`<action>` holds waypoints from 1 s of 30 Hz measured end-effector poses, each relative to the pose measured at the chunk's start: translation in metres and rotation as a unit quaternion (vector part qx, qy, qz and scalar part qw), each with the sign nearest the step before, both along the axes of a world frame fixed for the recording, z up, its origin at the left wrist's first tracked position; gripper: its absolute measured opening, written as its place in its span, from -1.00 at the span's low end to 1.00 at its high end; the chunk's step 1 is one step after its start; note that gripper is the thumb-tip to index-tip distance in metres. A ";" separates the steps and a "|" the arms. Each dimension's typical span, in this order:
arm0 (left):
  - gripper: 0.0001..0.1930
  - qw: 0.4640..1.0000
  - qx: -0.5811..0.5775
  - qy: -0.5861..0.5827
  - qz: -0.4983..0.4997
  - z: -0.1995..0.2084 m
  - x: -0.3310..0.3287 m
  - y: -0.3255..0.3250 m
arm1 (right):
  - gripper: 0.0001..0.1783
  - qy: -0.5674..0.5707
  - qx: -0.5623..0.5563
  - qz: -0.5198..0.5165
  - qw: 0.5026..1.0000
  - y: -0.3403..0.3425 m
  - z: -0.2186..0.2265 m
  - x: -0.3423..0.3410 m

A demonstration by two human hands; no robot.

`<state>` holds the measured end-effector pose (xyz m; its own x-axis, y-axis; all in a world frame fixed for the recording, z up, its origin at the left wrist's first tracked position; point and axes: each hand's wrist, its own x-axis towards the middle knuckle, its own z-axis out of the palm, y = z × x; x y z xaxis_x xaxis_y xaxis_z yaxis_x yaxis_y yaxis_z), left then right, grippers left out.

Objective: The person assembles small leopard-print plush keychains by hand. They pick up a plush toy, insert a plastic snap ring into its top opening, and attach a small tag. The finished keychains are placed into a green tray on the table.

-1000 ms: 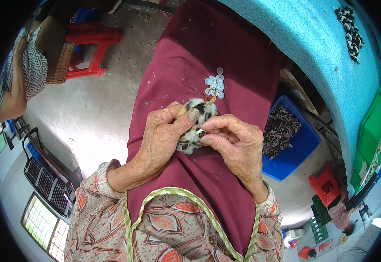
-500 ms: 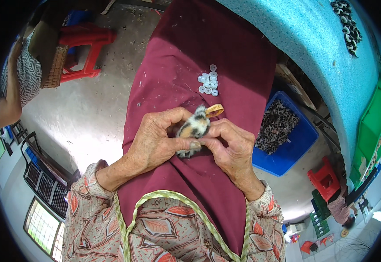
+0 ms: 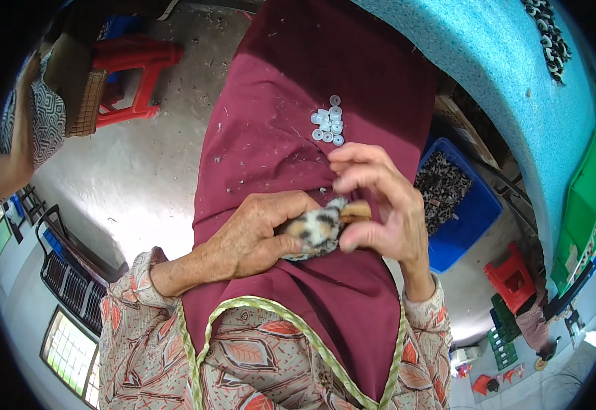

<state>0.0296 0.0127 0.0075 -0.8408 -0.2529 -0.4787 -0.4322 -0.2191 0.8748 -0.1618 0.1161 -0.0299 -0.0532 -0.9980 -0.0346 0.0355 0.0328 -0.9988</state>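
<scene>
My left hand (image 3: 257,232) is closed around a small plush piece (image 3: 317,229) with mottled white, black and tan fur, low over my lap. A tan ribbon loop (image 3: 358,210) sticks out from its right end. Just right of the plush piece, my right hand (image 3: 397,212) is slightly blurred, thumb and fingers spread apart on either side of the loop, with nothing visibly gripped. Beyond both hands, several small whitish plastic discs with centre holes (image 3: 327,123) lie clustered on the maroon apron (image 3: 243,150) over my lap.
A speckled turquoise table (image 3: 475,48) curves along the right, with black-and-white pieces (image 3: 549,44) on it. Below stands a blue bin (image 3: 479,232) of small dark-and-white pieces. A green tray (image 3: 585,198) sits at far right. Red stools (image 3: 149,72) and another person's arm (image 3: 19,147) are on the left.
My right hand has let go of the plush piece, opened and risen away to the right. The plush piece, in my left hand, has tilted so its ribbon end points more to the right.
</scene>
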 end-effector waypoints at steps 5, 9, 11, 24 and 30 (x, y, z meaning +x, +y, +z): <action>-0.77 0.961 -0.225 0.159 0.031 0.001 0.007 0.006 | -0.61 -0.115 0.034 0.060 0.991 0.005 -0.006 0.014; -0.74 0.895 -0.383 0.230 -0.002 0.011 0.013 -0.003 | -0.70 -0.098 -0.029 0.006 0.995 0.009 0.018 0.033; -0.73 0.871 -0.425 0.247 0.003 0.014 0.020 -0.004 | -0.71 -0.067 -0.060 0.002 0.996 0.010 0.024 0.038; -0.80 0.956 -0.221 0.149 0.122 0.006 0.034 0.011 | -0.68 -0.119 -0.002 0.002 0.993 0.025 0.032 0.057; -0.84 0.964 -0.221 0.140 0.057 0.008 0.034 0.008 | -0.71 -0.138 0.074 0.121 0.980 0.020 0.022 0.023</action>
